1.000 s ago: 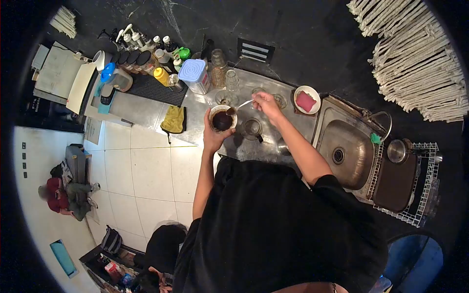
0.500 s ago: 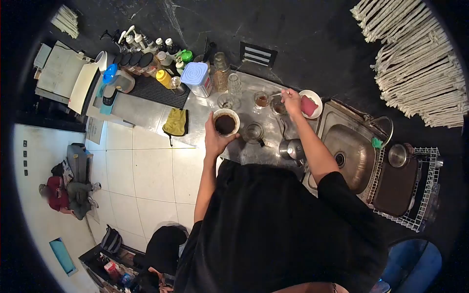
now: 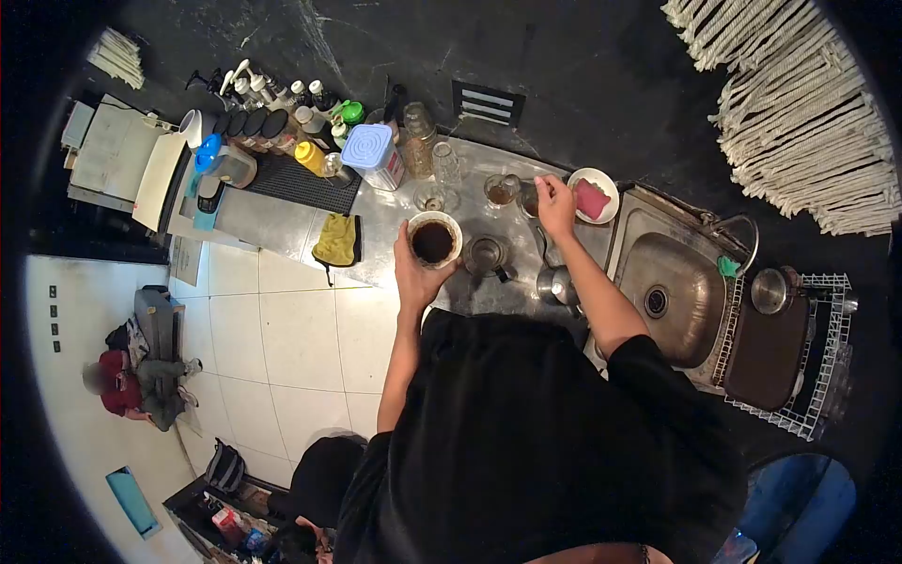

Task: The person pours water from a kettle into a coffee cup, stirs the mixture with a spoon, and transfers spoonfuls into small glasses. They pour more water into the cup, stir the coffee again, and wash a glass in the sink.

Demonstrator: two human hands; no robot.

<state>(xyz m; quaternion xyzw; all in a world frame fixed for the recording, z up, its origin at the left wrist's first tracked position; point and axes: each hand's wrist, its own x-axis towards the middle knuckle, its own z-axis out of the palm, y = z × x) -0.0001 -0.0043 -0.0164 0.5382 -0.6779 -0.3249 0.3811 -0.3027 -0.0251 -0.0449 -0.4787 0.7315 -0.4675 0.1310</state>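
Note:
My left hand [image 3: 420,275] is wrapped round a white bowl-like cup [image 3: 434,240] with dark brown contents, held over the counter's front edge. My right hand [image 3: 555,202] pinches a spoon [image 3: 512,181], whose head is over a small glass [image 3: 500,191] of brown liquid. Just left of my right fingers stands a second glass [image 3: 529,201] with brown contents, partly covered by them. Between my hands is a glass pitcher [image 3: 485,254] with a dark handle. A steel pitcher [image 3: 556,285] stands beside my right forearm.
To the right are a white bowl [image 3: 609,205] with a pink cloth, a sink [image 3: 672,291] and a dish rack [image 3: 816,376]. A yellow-green cloth [image 3: 336,240], a blue-lidded tub [image 3: 374,155] and several bottles stand left. A person sits far left; another is at the bottom.
My right hand has moved right with the spoon, from the cup in my left hand to the small glasses. The left hand still holds the cup, with the spoon now out of it.

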